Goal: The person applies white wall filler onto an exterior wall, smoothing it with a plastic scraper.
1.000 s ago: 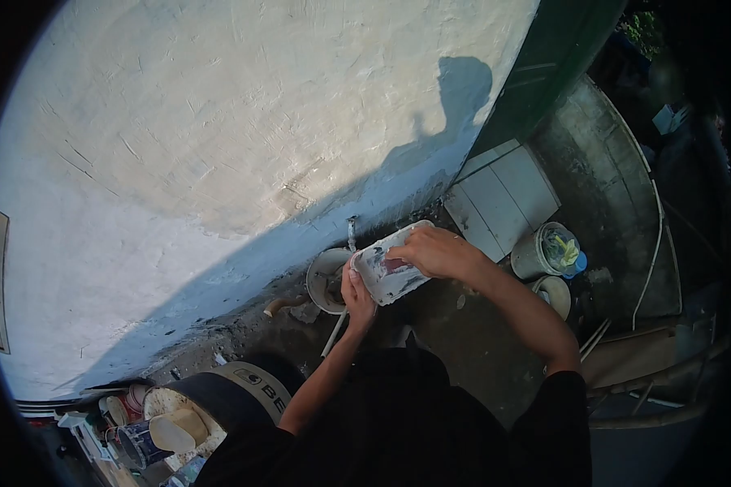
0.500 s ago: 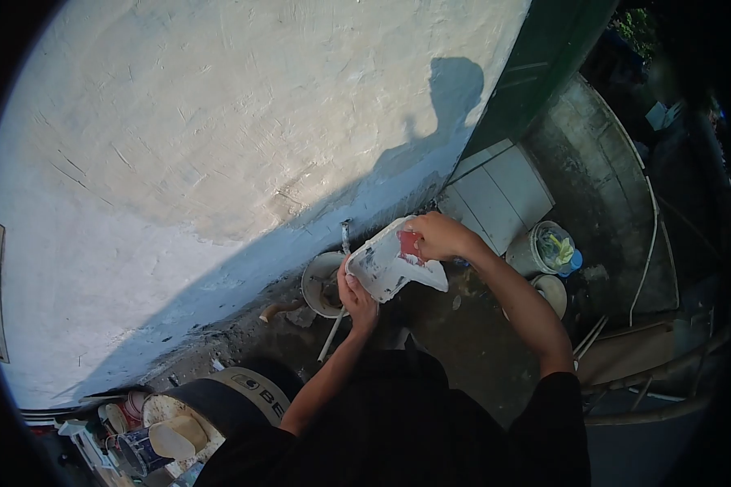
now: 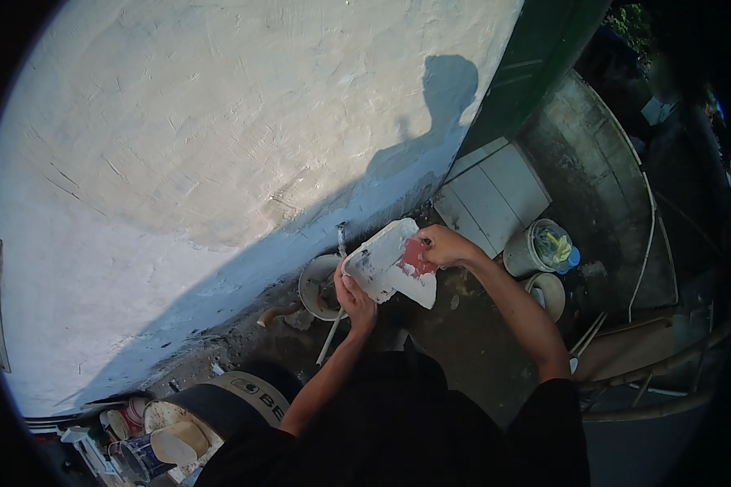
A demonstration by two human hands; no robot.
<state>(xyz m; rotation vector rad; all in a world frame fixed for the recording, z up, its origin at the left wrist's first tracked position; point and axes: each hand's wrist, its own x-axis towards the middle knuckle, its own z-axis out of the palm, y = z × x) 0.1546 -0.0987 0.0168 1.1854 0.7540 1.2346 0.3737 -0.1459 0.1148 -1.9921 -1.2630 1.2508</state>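
Observation:
My left hand [image 3: 356, 303] is wrapped round the near left edge of a white plastic trough [image 3: 375, 258], which looks like a cut-open container. Dark stains and white paste smear its inside. Between the fingers of my right hand [image 3: 448, 246] is a red plastic putty scraper [image 3: 417, 256], resting in or just over the trough's right part. White paste coats the scraper's lower edge. Beyond the trough rises the plastered wall [image 3: 219, 122], partly in sunlight, with a head-and-shoulder shadow on it.
A white bucket [image 3: 317, 286] stands on the ground behind my left hand. To the right are pale panels [image 3: 495, 195], a bucket with a plastic bag [image 3: 536, 249] and a round tub [image 3: 547, 294]. A dark drum [image 3: 244, 394] and paint cans [image 3: 138, 456] are at lower left.
The scraper in my right hand has shifted slightly right and down, and its red face shows more fully. The trough has tilted a little. My left hand keeps its hold.

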